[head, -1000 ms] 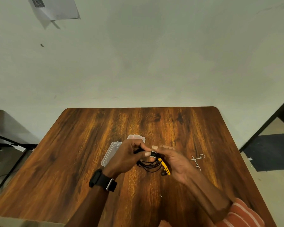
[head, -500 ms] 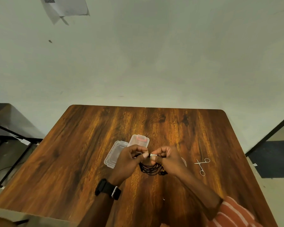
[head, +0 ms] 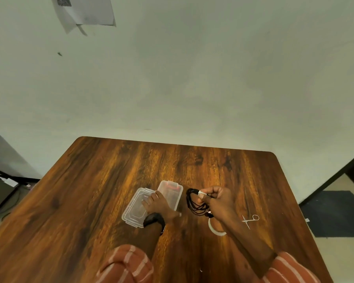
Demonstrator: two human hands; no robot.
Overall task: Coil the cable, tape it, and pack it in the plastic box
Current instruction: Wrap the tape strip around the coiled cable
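My right hand [head: 219,199] pinches a coiled black cable [head: 193,203] at a band of white tape [head: 201,193], and the coil hangs just above the table beside the box. The clear plastic box [head: 171,189] stands open on the wooden table [head: 102,180], with its clear lid [head: 134,209] lying flat to its left. My left hand [head: 157,205] rests with spread fingers across the lid and the box's near edge, holding nothing I can see. A black watch sits on that wrist.
A white tape roll [head: 214,229] lies partly hidden under my right forearm. Small silver scissors [head: 250,220] lie to the right of it. The table's right edge drops to a floor with a dark mat [head: 333,213]. Another table [head: 6,160] stands at far left.
My left hand let go of the cable and moved left onto the lid and box. My right hand now holds the taped coil alone, shifted right of the box. The view has tilted.
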